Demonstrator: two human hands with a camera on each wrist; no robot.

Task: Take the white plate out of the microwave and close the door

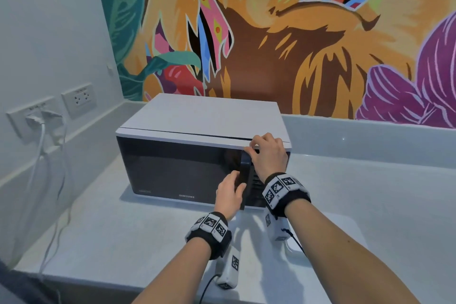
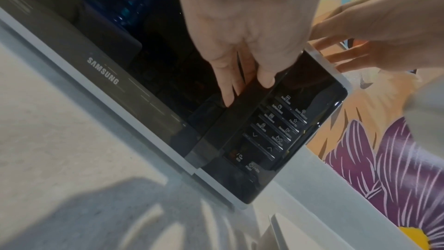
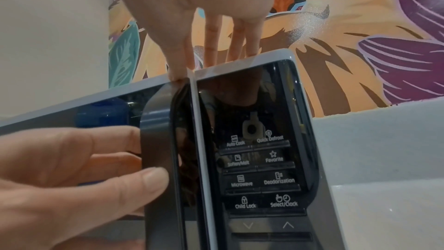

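Note:
A white microwave (image 1: pixel 197 118) with a dark glass door (image 1: pixel 177 170) stands on the counter. The door lies against the front or very nearly so. My left hand (image 1: pixel 229 195) grips the vertical black door handle (image 1: pixel 245 165), fingers behind it and thumb on its front (image 3: pixel 153 180). My right hand (image 1: pixel 269 155) rests on the microwave's top front corner with straight fingers (image 3: pixel 211 41), above the control panel (image 3: pixel 259 168). The inside is hidden behind the dark glass. A white flat thing (image 1: pixel 293 248), possibly the plate, lies on the counter under my right forearm.
The pale counter (image 1: pixel 111 229) runs left and right of the microwave. Wall sockets (image 1: pixel 79 100) with white plugs and hanging cables (image 1: pixel 42 155) are on the left wall. A painted mural wall (image 1: pixel 320 44) stands close behind.

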